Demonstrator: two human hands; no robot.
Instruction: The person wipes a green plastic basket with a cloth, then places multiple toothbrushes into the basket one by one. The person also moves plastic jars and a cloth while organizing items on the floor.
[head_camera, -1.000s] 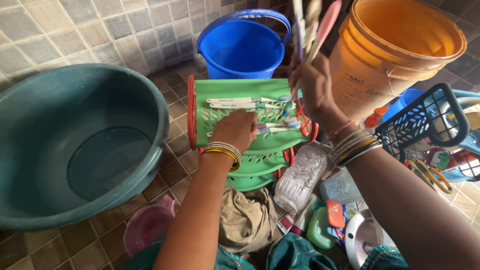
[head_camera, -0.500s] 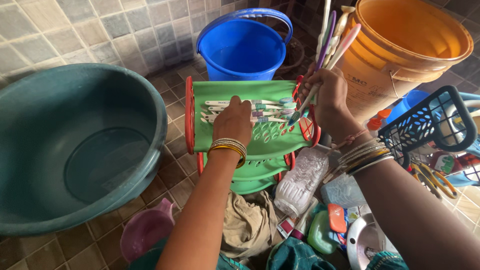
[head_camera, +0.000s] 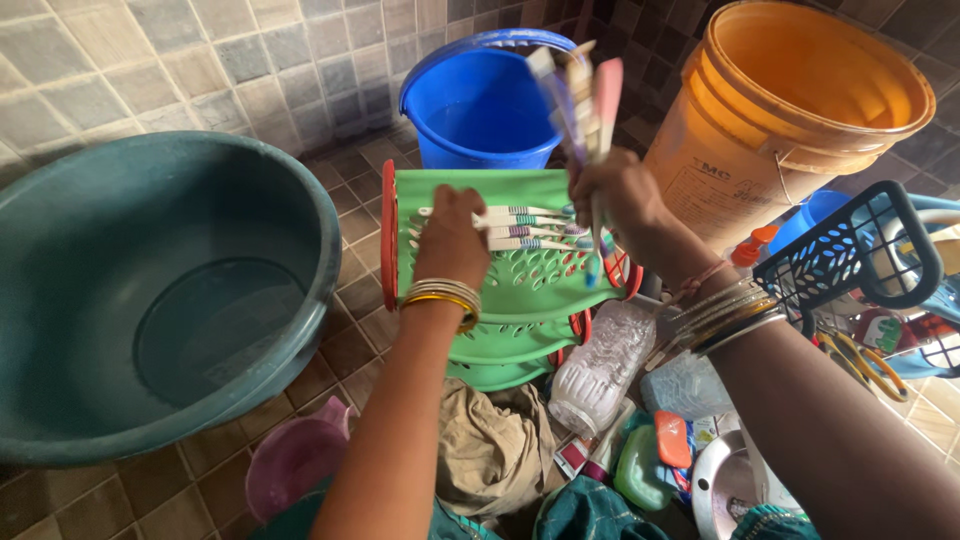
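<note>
My left hand (head_camera: 449, 240) rests on the handle ends of several white toothbrushes (head_camera: 525, 228) lined up across the top of a green plastic rack (head_camera: 530, 285) with red sides. My right hand (head_camera: 618, 200) is closed around a bunch of toothbrushes (head_camera: 582, 95), held upright above the rack's right end; one pink and one purple handle stick up, and bristle ends hang below the fist. Both wrists wear bangles.
A large teal basin (head_camera: 150, 300) sits left, a blue bucket (head_camera: 480, 100) behind the rack, an orange bucket (head_camera: 790, 110) right. A dark blue basket (head_camera: 850, 250), a clear bottle (head_camera: 600, 360), cloth (head_camera: 490, 445), a pink mug (head_camera: 295, 460) and small toiletries crowd the tiled floor.
My right hand swung the bunch of toothbrushes left and more upright. My left hand slid up and left along the row of brushes on the rack, which now lie closer together.
</note>
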